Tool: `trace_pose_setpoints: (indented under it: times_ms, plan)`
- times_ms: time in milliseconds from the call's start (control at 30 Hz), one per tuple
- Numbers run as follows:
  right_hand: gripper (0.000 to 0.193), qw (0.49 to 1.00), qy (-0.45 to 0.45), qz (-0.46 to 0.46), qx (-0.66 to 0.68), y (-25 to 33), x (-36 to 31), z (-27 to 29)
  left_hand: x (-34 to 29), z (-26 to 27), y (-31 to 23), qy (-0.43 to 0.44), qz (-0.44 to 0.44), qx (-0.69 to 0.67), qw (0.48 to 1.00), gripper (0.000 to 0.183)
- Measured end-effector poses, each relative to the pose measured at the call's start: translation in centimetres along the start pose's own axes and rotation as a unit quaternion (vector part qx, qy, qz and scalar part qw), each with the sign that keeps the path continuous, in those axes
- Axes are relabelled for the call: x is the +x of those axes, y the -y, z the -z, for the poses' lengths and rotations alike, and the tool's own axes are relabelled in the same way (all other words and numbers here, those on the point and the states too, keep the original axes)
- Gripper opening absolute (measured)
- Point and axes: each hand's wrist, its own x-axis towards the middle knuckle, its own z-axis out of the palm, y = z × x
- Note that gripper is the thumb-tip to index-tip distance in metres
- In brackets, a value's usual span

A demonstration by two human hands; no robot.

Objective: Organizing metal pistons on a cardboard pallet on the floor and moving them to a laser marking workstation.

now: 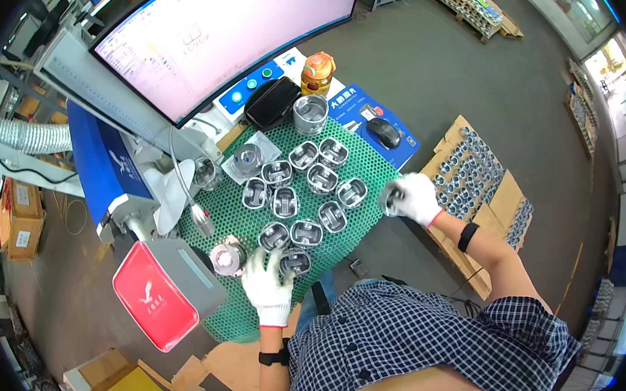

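My right hand [418, 200], in a white knit glove, is closed on a metal engine piston [391, 198] off the right edge of the green mat. My left hand [266, 283], gloved the same way, has its fingers apart at the mat's near side. Its thumb side lies against a piston [296, 262] on the mat, and its fingertips are close to a round, pale-topped piece [227, 257] below the marking machine's head. Several more pistons [307, 233] lie hollow side up on the green perforated mat [347, 248].
The machine's blue and red head [156, 295] overhangs the left. Behind the mat are a large monitor [240, 38], a black case [273, 104], an orange-lidded bottle [316, 74] and a mouse [383, 133]. A floor pallet of pistons [467, 171] is at right.
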Motion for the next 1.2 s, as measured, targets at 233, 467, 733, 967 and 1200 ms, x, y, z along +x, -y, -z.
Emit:
trace_pose_setpoints:
  times_ms: [233, 467, 733, 967, 1200]
  plan:
    - [0.043, 0.860, -0.102, -0.343, 0.363, -6.9, 7.0, -8.1, -8.4, 0.3, -0.1, -0.002, 0.094, 0.041, 0.995, 0.052]
    - [0.053, 0.730, -0.071, -0.354, 0.580, -6.0, 7.4, -8.8, -18.8, 0.6, -1.4, -0.035, 0.242, 0.058, 0.968, 0.041]
    - [0.037, 0.901, 0.024, -0.157, 0.404, -7.1, -9.2, -12.7, -28.1, -2.9, -8.1, -0.070, 0.320, 0.042, 0.944, 0.036]
    - [0.033, 0.809, 0.181, -0.316, 0.462, -7.0, -27.3, -18.5, -27.8, -1.8, -13.8, -0.016, 0.220, 0.003, 0.975, 0.032]
    - [0.038, 0.842, 0.252, -0.246, 0.408, -4.7, -27.1, -18.7, -25.1, 0.7, -14.6, 0.048, 0.170, -0.042, 0.983, 0.030]
